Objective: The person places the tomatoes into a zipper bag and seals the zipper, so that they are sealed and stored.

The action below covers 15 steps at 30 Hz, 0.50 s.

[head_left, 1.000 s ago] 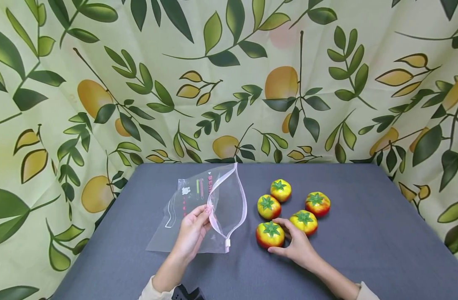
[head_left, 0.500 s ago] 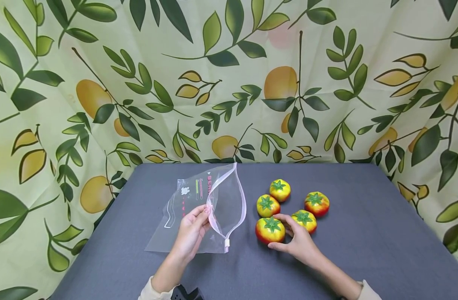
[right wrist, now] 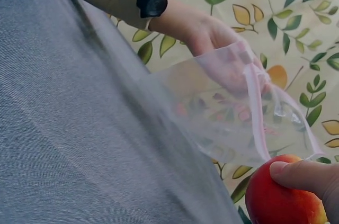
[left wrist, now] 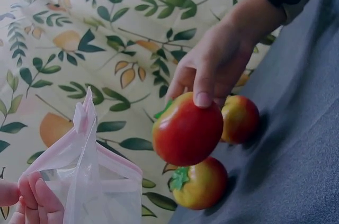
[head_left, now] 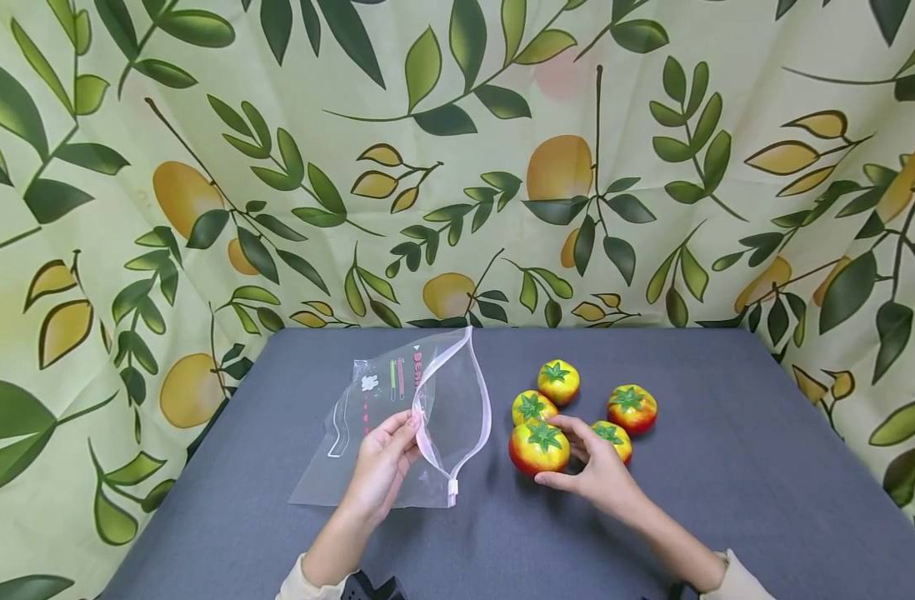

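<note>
With its fingertips pinching the pink zip edge, my left hand (head_left: 385, 462) holds a clear slider bag (head_left: 457, 400) whose mouth gapes toward the right. Printed figures show on the bag's side. My right hand (head_left: 603, 475) grips a red-and-yellow tomato (head_left: 528, 458) between thumb and fingers. In the left wrist view this tomato (left wrist: 190, 134) hangs above the table, apart from the bag. Seen from the right wrist, my thumb presses on the tomato (right wrist: 278, 200) close to the bag's mouth. Several like tomatoes lie behind, one of them (head_left: 613, 437) partly hidden by my right hand.
Beyond the held tomato lie a tomato (head_left: 528, 406), a farther tomato (head_left: 558, 383) and, to the right, another tomato (head_left: 632, 410). They rest on a dark grey table (head_left: 735, 467). A leaf-patterned cloth (head_left: 457, 167) hangs behind the table and at its sides.
My right hand has raised its tomato off the table, so it now overlaps the tomatoes behind in the head view. My left hand and the bag have stayed in place.
</note>
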### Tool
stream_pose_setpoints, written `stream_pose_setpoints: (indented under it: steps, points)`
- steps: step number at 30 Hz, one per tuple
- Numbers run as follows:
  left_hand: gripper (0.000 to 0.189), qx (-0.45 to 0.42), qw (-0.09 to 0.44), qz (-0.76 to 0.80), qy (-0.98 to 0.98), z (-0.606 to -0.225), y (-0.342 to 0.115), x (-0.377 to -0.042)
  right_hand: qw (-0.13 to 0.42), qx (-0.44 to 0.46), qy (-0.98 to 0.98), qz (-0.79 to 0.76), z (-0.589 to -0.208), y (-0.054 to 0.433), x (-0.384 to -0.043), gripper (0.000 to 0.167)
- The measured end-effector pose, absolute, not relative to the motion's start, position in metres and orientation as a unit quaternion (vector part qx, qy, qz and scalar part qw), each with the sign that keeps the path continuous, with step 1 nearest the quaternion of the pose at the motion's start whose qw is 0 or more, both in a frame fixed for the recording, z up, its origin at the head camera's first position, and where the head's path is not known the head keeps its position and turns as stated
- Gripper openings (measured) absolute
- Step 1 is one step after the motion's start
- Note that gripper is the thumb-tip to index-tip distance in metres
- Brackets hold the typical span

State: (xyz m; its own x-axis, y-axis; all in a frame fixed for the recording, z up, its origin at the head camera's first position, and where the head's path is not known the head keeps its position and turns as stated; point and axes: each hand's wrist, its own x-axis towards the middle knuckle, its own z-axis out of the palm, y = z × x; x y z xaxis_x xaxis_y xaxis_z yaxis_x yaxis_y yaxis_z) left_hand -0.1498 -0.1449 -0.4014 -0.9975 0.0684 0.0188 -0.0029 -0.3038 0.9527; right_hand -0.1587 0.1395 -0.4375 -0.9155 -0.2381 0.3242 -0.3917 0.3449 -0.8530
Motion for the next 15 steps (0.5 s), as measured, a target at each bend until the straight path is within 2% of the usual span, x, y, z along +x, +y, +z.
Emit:
stream_pose_setpoints:
  steps: [9, 15]
  points:
    - [0.011, 0.029, 0.021, 0.807, 0.590, -0.401, -0.145, -0.149, 0.042, 0.171, -0.817, 0.549, -0.426, 0.138, -0.161, 0.067]
    - [0.012, 0.026, 0.021, 0.805, 0.593, -0.400, -0.145, -0.149, 0.041, 0.173, -0.814, 0.553, -0.421, 0.136, -0.162, 0.067]
